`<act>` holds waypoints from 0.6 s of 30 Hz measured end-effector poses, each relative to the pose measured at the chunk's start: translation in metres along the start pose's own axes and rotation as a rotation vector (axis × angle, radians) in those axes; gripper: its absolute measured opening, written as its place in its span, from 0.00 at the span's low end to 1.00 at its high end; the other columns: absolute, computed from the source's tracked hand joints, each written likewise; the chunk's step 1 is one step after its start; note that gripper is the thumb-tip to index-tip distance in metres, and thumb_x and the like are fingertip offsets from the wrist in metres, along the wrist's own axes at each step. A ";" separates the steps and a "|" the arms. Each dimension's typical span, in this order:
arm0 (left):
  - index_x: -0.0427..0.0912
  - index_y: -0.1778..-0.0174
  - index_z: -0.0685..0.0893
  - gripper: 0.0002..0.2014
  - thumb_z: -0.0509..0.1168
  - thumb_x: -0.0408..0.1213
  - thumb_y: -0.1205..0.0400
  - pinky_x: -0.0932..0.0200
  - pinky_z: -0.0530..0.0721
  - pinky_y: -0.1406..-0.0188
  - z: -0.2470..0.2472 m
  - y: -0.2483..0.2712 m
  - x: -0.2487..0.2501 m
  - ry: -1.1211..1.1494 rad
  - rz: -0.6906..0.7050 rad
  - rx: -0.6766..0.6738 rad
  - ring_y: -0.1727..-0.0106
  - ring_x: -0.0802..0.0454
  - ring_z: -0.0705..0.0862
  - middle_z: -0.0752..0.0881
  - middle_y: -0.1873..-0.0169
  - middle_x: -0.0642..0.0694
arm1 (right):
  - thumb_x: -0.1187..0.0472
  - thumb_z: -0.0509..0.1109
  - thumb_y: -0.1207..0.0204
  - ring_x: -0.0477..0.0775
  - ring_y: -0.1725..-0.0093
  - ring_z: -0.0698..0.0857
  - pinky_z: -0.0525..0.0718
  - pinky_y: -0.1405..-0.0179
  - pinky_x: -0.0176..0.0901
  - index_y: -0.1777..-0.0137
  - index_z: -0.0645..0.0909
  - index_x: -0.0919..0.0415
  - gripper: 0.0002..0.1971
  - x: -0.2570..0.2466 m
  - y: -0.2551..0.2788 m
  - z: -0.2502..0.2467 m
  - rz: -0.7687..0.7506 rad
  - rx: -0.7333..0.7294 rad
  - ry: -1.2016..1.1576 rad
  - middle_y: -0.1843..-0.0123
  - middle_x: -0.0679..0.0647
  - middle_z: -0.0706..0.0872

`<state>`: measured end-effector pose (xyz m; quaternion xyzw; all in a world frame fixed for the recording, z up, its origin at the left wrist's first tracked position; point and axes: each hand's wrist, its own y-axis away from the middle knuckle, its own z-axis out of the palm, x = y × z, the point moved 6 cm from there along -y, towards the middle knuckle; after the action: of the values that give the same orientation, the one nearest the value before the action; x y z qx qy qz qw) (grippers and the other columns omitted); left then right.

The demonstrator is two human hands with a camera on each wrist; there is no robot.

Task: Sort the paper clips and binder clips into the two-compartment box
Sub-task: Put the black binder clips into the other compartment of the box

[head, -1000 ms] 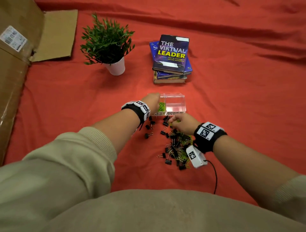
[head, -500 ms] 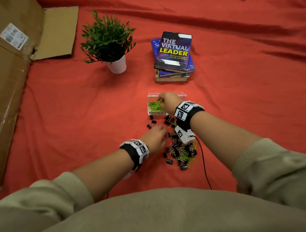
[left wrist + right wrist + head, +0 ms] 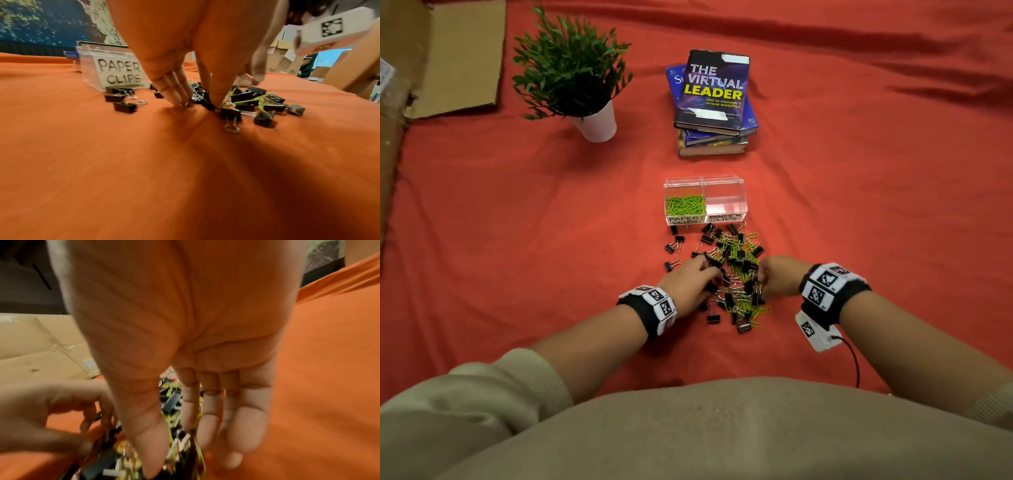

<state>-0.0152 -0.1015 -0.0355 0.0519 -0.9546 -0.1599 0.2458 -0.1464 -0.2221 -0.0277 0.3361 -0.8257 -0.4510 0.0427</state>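
Observation:
A clear two-compartment box (image 3: 722, 181) stands on the red cloth. Its left half, labelled PAPER CLIPS (image 3: 120, 73), holds green paper clips (image 3: 685, 205); I see nothing in the right half, labelled BINDER CLIPS (image 3: 725, 217). A mixed pile of black binder clips and green paper clips (image 3: 736, 260) lies in front of it. My left hand (image 3: 695, 277) is at the pile's left edge, and its thumb and forefinger (image 3: 202, 101) pinch a black binder clip (image 3: 206, 104). My right hand (image 3: 774, 277) is at the pile's right edge, thumb and fingers apart over the clips (image 3: 172, 443); that view is blurred.
A potted plant (image 3: 585, 78) and a stack of books (image 3: 714, 96) stand beyond the box. Cardboard (image 3: 458, 58) lies at the far left. A few stray binder clips (image 3: 674, 245) lie left of the pile. A black cable (image 3: 854, 359) trails from my right wrist.
My right hand has come back from the box's paper-clip half to the right side of the pile. My left hand, at the box a second ago, stays at the pile.

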 end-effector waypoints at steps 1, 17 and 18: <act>0.52 0.30 0.74 0.22 0.67 0.38 0.21 0.52 0.81 0.49 -0.002 0.002 -0.006 0.004 -0.018 -0.006 0.41 0.47 0.77 0.74 0.40 0.46 | 0.62 0.74 0.33 0.50 0.61 0.78 0.72 0.72 0.37 0.53 0.76 0.55 0.12 0.003 0.001 0.008 0.006 0.008 0.003 0.59 0.50 0.80; 0.40 0.43 0.80 0.10 0.60 0.33 0.19 0.51 0.76 0.40 0.007 0.002 0.008 -0.056 -0.125 -0.008 0.39 0.45 0.75 0.77 0.44 0.43 | 0.64 0.69 0.28 0.50 0.55 0.80 0.79 0.60 0.38 0.50 0.80 0.54 0.08 -0.019 0.012 0.015 -0.224 0.305 -0.170 0.53 0.49 0.77; 0.39 0.42 0.80 0.11 0.60 0.31 0.19 0.50 0.77 0.41 0.010 0.002 0.007 -0.058 -0.134 -0.013 0.39 0.44 0.75 0.77 0.44 0.42 | 0.62 0.70 0.28 0.50 0.52 0.80 0.81 0.55 0.40 0.48 0.80 0.54 0.09 -0.022 0.011 0.022 -0.247 0.270 -0.114 0.50 0.49 0.76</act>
<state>-0.0264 -0.0985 -0.0395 0.1097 -0.9547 -0.1835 0.2069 -0.1437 -0.1892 -0.0269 0.4113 -0.8323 -0.3563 -0.1055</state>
